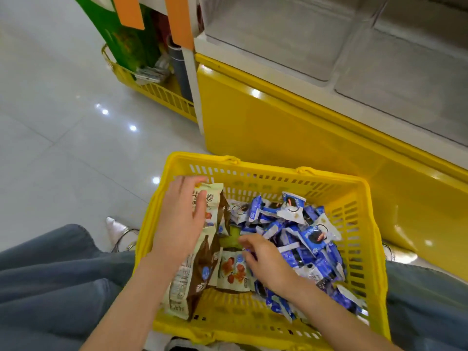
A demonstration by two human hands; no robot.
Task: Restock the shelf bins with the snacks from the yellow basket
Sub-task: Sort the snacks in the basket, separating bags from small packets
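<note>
The yellow basket [367, 224] stands on the floor between my knees. Several small blue-and-white snack packets [304, 231] are heaped in its right half. Cream-and-brown snack bags [195, 277] lie in its left half. My left hand [181, 221] grips one upright cream-and-brown bag [215, 201] by its top, thumb on the printed front. My right hand [266, 262] reaches into the middle of the pile with curled fingers, a bit of blue wrapper showing between them. The shelf bins [291, 49] at the upper right are pale translucent trays, and no snacks show in them.
The shelf's glossy yellow base [278, 127] rises just behind the basket. A second yellow basket [162, 95] with a green carton [121, 34] stands at the back left. Grey tiled floor [63, 122] spreads to the left. My grey trouser legs flank the basket.
</note>
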